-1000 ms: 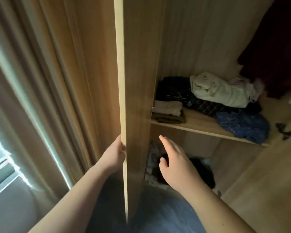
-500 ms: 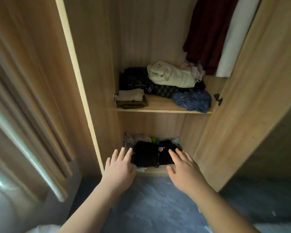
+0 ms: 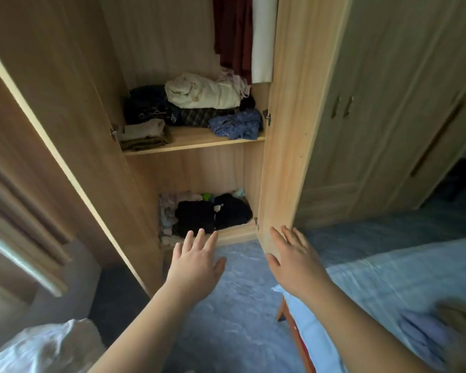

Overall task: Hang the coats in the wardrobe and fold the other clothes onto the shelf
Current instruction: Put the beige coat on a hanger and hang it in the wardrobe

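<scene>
Open wardrobe [image 3: 159, 49], both doors swung out: a dark red garment [image 3: 233, 30] & a white garment [image 3: 262, 36] hang side by side at top right of the interior, hems just above the shelf [image 3: 194, 147]. On the shelf, a loose pile: cream garment [image 3: 202, 94] on top of a dark plaid piece [image 3: 199, 117], black garment [image 3: 145, 103] to the left at the back, crumpled blue patterned garment [image 3: 236, 125] at the right front edge, folded beige-and-olive stack [image 3: 143, 134] at the left front corner. Below the shelf, the btm compartment holds black clothes [image 3: 213, 214] in front, w/ pale floral clothes [image 3: 167, 211] to their left & a small green item [image 3: 206, 196] behind. The person's left hand [image 3: 197, 265] hovers palm down in front of that compartment, fingers straight & spread, holding nothing; its fingertips overlap the black clothes in view, contact not clear. Right hand [image 3: 293, 259], also flat w/ fingers straight & slightly apart, holding nothing, is at the lower corner of the right door [image 3: 288, 130]; cannot tell whether it touches the wood. Left door [image 3: 65, 130] stands wide open toward a curtain [image 3: 16, 211]. Blue-grey floor [image 3: 240, 292] lies under both arms. At right, a bed [image 3: 401, 278] w/ light blue cover carries a blurred heap of clothes [image 3: 428, 335] at the lower right corner; beyond it, a second wardrobe [image 3: 342, 144] w/ doors closed. White plastic bag [image 3: 38, 345] at btm left.
</scene>
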Demonstrator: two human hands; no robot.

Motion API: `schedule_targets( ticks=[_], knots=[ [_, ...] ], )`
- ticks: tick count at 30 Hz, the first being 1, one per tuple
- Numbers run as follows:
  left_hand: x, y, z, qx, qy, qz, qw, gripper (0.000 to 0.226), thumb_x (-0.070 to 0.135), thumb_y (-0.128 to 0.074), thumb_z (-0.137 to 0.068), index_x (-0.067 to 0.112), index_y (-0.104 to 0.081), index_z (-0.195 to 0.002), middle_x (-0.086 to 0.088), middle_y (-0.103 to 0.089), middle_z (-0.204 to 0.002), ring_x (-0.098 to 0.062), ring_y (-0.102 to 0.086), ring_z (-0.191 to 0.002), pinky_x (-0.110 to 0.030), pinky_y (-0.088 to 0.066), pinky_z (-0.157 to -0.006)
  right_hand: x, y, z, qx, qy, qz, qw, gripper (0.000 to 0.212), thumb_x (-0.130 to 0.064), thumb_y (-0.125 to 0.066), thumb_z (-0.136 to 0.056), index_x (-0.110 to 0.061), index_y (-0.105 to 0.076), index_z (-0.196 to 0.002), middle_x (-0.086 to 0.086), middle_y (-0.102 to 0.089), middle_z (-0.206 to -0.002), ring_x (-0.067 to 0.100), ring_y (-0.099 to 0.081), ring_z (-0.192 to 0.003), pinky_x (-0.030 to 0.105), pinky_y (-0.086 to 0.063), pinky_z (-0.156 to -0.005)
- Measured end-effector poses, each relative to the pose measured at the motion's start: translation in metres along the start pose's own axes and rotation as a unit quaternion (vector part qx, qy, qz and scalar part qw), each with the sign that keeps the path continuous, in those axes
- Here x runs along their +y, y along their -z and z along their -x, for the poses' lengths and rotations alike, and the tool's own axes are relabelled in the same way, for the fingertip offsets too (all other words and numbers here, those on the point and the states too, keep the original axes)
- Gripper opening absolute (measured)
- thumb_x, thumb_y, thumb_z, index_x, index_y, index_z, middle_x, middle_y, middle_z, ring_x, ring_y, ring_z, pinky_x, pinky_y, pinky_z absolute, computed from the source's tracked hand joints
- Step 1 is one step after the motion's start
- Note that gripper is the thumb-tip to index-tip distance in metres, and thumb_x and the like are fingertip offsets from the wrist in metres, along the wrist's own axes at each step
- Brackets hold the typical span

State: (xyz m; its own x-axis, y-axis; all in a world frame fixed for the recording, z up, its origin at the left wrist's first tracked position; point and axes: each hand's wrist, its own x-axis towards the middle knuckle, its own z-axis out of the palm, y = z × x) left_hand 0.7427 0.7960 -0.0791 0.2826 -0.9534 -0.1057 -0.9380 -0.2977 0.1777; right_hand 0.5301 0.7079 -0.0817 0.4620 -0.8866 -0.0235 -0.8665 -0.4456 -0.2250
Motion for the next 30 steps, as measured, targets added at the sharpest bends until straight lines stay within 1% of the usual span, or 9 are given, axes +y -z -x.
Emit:
schedule_targets(
  ticks=[7,10,13,15,18,21,23,27,30],
  knots=[
    [0.057,-0.009,0.021,-0.020,-0.061,-0.004,0.998,0.067,0.057,-0.027,-0.101,0.031,-0.003,-0.158,-0.003,-0.004,-0.167,-0.028,0.003,-0.153,-0.049,-0.006,-0.122,0.038,0.016,0.063,0.028,-0.049,-0.011,0.998,0.065,-0.047,-0.041,-0.098,-0.028,-0.018,-0.156,0.002,-0.021,-0.163,0.027,-0.012,-0.150,0.042,-0.021,-0.118],
    [0.081,-0.018,0.016,-0.036,-0.099,-0.009,0.994,0.068,0.058,-0.027,-0.100,0.031,-0.003,-0.157,-0.003,-0.004,-0.167,-0.029,0.002,-0.153,-0.052,-0.007,-0.123,0.055,0.019,0.087,0.041,-0.093,-0.004,0.995,0.065,-0.048,-0.039,-0.095,-0.026,-0.023,-0.154,0.005,-0.026,-0.161,0.029,-0.017,-0.149,0.042,-0.023,-0.119],
    [0.117,-0.027,0.013,-0.050,-0.160,-0.020,0.986,0.068,0.058,-0.028,-0.100,0.031,-0.002,-0.157,-0.003,-0.004,-0.167,-0.030,0.000,-0.153,-0.052,-0.006,-0.122,0.078,0.021,0.116,0.077,-0.161,-0.006,0.984,0.073,-0.054,-0.026,-0.086,-0.023,-0.035,-0.151,0.009,-0.039,-0.154,0.032,-0.031,-0.144,0.045,-0.033,-0.115],
    [0.142,-0.036,0.012,-0.049,-0.213,-0.031,0.975,0.068,0.058,-0.027,-0.100,0.030,-0.002,-0.157,-0.004,-0.005,-0.167,-0.029,-0.001,-0.153,-0.051,-0.008,-0.122,0.097,0.021,0.140,0.091,-0.204,0.003,0.975,0.071,-0.051,-0.030,-0.086,-0.019,-0.040,-0.148,0.012,-0.045,-0.150,0.035,-0.037,-0.140,0.047,-0.035,-0.113],
    [0.184,-0.050,0.017,-0.051,-0.290,-0.045,0.955,0.069,0.057,-0.027,-0.100,0.028,-0.005,-0.158,-0.004,-0.009,-0.166,-0.029,-0.005,-0.153,-0.049,-0.014,-0.122,0.122,0.020,0.186,0.098,-0.279,0.016,0.955,0.067,-0.047,-0.040,-0.087,-0.017,-0.043,-0.147,0.013,-0.046,-0.149,0.037,-0.037,-0.139,0.047,-0.033,-0.114],
    [0.232,-0.063,0.030,-0.073,-0.364,-0.055,0.927,0.069,0.058,-0.028,-0.100,0.029,-0.004,-0.158,-0.004,-0.008,-0.167,-0.029,-0.004,-0.153,-0.048,-0.013,-0.122,0.141,0.020,0.238,0.112,-0.349,0.016,0.930,0.070,-0.053,-0.029,-0.086,-0.020,-0.040,-0.147,0.011,-0.045,-0.149,0.034,-0.038,-0.138,0.047,-0.036,-0.112],
    [0.265,-0.073,0.044,-0.079,-0.419,-0.059,0.903,0.068,0.057,-0.028,-0.100,0.029,-0.005,-0.158,-0.005,-0.009,-0.166,-0.029,-0.005,-0.153,-0.049,-0.012,-0.121,0.151,0.021,0.275,0.133,-0.382,0.022,0.914,0.071,-0.051,-0.031,-0.085,-0.018,-0.040,-0.147,0.011,-0.047,-0.146,0.034,-0.043,-0.134,0.047,-0.037,-0.111],
    [0.326,-0.092,0.084,-0.087,-0.514,-0.052,0.852,0.070,0.058,-0.030,-0.100,0.028,-0.008,-0.158,-0.005,-0.012,-0.166,-0.029,-0.009,-0.152,-0.051,-0.016,-0.121,0.158,0.026,0.347,0.154,-0.454,0.041,0.877,0.060,-0.036,-0.043,-0.081,-0.008,-0.058,-0.133,0.018,-0.062,-0.129,0.037,-0.059,-0.118,0.046,-0.046,-0.105],
    [0.366,-0.103,0.116,-0.113,-0.569,-0.052,0.813,0.071,0.061,-0.027,-0.098,0.027,-0.010,-0.158,-0.006,-0.012,-0.166,-0.030,-0.010,-0.152,-0.052,-0.017,-0.120,0.166,0.020,0.393,0.167,-0.512,0.013,0.843,0.063,-0.043,-0.045,-0.083,-0.012,-0.054,-0.137,0.014,-0.058,-0.133,0.035,-0.051,-0.122,0.046,-0.040,-0.109]
  ],
)
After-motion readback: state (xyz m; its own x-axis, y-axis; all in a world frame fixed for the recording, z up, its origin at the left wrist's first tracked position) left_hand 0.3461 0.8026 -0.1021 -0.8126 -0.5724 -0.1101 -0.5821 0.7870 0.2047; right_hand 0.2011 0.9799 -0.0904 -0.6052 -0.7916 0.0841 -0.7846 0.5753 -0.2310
